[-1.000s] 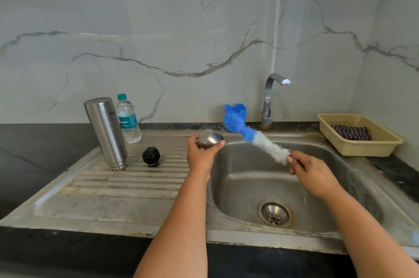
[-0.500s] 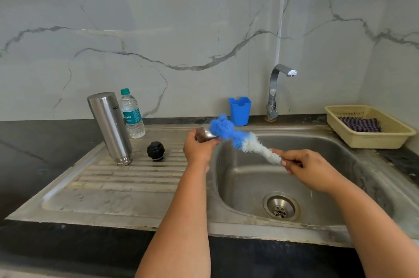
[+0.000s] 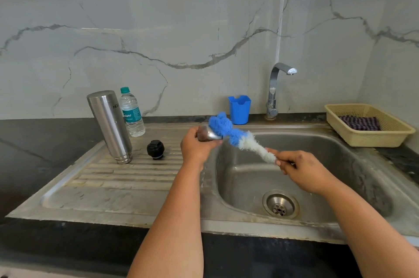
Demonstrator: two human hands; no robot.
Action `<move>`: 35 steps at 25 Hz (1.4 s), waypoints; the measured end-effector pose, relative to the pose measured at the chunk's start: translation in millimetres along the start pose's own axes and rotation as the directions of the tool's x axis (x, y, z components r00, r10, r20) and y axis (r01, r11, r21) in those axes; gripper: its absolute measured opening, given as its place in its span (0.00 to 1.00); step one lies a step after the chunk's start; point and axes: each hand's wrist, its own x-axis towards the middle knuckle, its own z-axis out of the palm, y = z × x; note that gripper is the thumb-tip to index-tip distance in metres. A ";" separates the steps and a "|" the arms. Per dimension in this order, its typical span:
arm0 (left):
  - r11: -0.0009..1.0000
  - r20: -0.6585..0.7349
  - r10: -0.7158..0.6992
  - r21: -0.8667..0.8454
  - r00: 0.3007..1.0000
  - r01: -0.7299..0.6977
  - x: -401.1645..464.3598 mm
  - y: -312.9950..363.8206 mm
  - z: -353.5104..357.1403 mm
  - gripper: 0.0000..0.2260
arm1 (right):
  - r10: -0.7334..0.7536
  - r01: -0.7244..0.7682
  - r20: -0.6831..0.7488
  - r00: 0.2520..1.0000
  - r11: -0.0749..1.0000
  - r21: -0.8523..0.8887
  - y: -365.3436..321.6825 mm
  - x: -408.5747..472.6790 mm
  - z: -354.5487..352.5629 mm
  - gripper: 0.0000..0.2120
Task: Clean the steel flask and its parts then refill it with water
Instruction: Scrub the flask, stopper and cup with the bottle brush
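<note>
Brush (image 3: pixel 235 136) head is now touching the cup (image 3: pixel 207 134); a second ago it was hanging clear to the right of it, over the far rim of the sink (image 3: pixel 317 135).

Layout, largest to smallest:
- Sink: basin on the right, drainboard on the left. No water is running from the tap (image 3: pixel 277 87).
- Flask (image 3: pixel 110 126) is standing cap-end down on the far-left drainboard, untouched. Cannot tell if its inside is washed.
- Basket (image 3: pixel 367 132) with a cloth is sitting far right, out of play.
- Water bottle (image 3: pixel 132 112) is standing just behind the flask, looking full, so the refill is not started by my read.
- Brush: right hand (image 3: pixel 301 167) is grasping its handle end, fingers curled round it, blue tip angled up and left onto the cup.
- Blue holder (image 3: pixel 239 109) is sitting far, beside the tap.
- Cup: left hand (image 3: pixel 196 147) is gripping it over the near-left edge of the basin, fingers wrapped round it.
- Stopper (image 3: pixel 155 149) is lying on the drainboard just right of the flask, apart from it.

Status, my judgement: scrubbing the cup is underway. Stopper, flask body, rinsing and refilling are all remaining.
</note>
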 end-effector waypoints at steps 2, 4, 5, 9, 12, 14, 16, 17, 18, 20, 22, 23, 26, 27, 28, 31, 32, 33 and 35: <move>0.996 0.144 0.055 0.065 0.988 -0.065 -9.7 2.8 13.0 0.33 | 0.010 -0.010 -0.076 0.997 1.000 -0.007 -4.8 4.7 0.4 0.17; 0.994 0.136 0.079 0.061 0.988 -0.088 -9.5 2.7 18.1 0.33 | 0.031 -0.031 -0.077 0.997 1.000 0.003 -8.0 7.0 -0.4 0.15; 0.998 0.077 0.057 0.016 0.995 -0.058 -5.6 2.8 13.9 0.32 | 0.021 -0.021 -0.048 0.999 1.000 0.008 -7.7 4.7 -2.0 0.14; 0.992 -0.027 -0.060 -0.111 0.998 0.057 7.8 -2.5 -0.4 0.29 | 0.031 -0.031 0.003 1.000 0.999 0.010 -4.7 -4.6 -4.2 0.16; 0.997 0.135 0.010 -0.073 0.991 0.000 1.3 -2.3 16.1 0.32 | 0.063 -0.063 -0.100 0.993 0.998 0.006 -5.8 2.5 -2.3 0.18; 0.992 0.179 0.019 -0.129 0.984 0.005 -1.5 1.0 20.6 0.32 | 0.078 -0.074 -0.119 0.990 0.997 0.037 -4.8 2.7 -4.1 0.19; 0.955 0.172 -0.056 -0.278 0.983 0.103 1.5 6.8 13.8 0.29 | 0.052 -0.048 -0.096 0.994 0.998 0.043 -1.7 -3.6 -11.8 0.20; 0.933 0.166 -0.092 -0.329 0.982 0.143 4.1 6.8 9.4 0.27 | 0.035 -0.033 -0.084 0.996 0.999 0.030 0.1 -6.6 -15.7 0.20; 0.930 0.160 -0.096 -0.337 0.982 0.146 5.4 5.4 6.6 0.26 | 0.026 -0.024 -0.082 0.996 0.999 0.021 1.3 -8.0 -18.2 0.20; 0.969 0.180 -0.023 -0.239 0.983 0.066 3.4 4.5 9.6 0.26 | 0.041 -0.041 -0.090 0.995 0.999 0.004 2.5 -5.0 -17.0 0.19; 0.993 0.240 0.065 -0.109 0.969 -0.039 -3.0 4.6 19.8 0.28 | 0.074 -0.075 -0.114 0.991 0.997 -0.003 3.4 1.5 -11.6 0.20; 0.994 0.229 0.076 -0.093 0.970 -0.056 -4.1 5.4 22.2 0.29 | 0.082 -0.082 -0.124 0.989 0.997 0.004 2.7 2.6 -11.0 0.20; 0.987 0.033 -0.001 -0.163 0.999 0.006 8.1 3.8 11.1 0.30 | 0.053 -0.053 -0.066 0.996 0.999 0.004 7.6 -3.0 -17.9 0.18; 0.987 0.024 -0.015 -0.159 1.000 0.018 12.9 0.0 7.3 0.29 | 0.050 -0.050 -0.046 0.998 0.999 -0.001 7.9 -5.2 -19.7 0.19; 0.990 0.065 -0.007 -0.141 0.998 0.016 13.4 -1.0 6.2 0.28 | 0.058 -0.059 -0.046 0.997 0.998 -0.014 8.1 -5.3 -19.8 0.19; 0.999 0.247 0.043 -0.029 0.968 -0.037 1.8 3.8 18.4 0.30 | 0.092 -0.096 -0.111 0.990 0.995 -0.029 6.0 1.6 -14.8 0.18; 0.999 0.246 0.049 -0.026 0.968 -0.044 -0.5 5.4 20.8 0.30 | 0.097 -0.099 -0.107 0.990 0.995 -0.018 6.7 2.3 -14.9 0.18; 0.998 0.203 0.036 -0.048 0.979 -0.027 1.3 5.8 20.0 0.30 | 0.090 -0.090 -0.085 0.992 0.996 0.004 8.1 1.3 -16.5 0.17; 0.994 0.101 -0.029 -0.106 0.994 0.040 11.4 1.9 12.5 0.30 | 0.077 -0.076 -0.037 0.996 0.997 0.026 13.9 -2.1 -20.3 0.18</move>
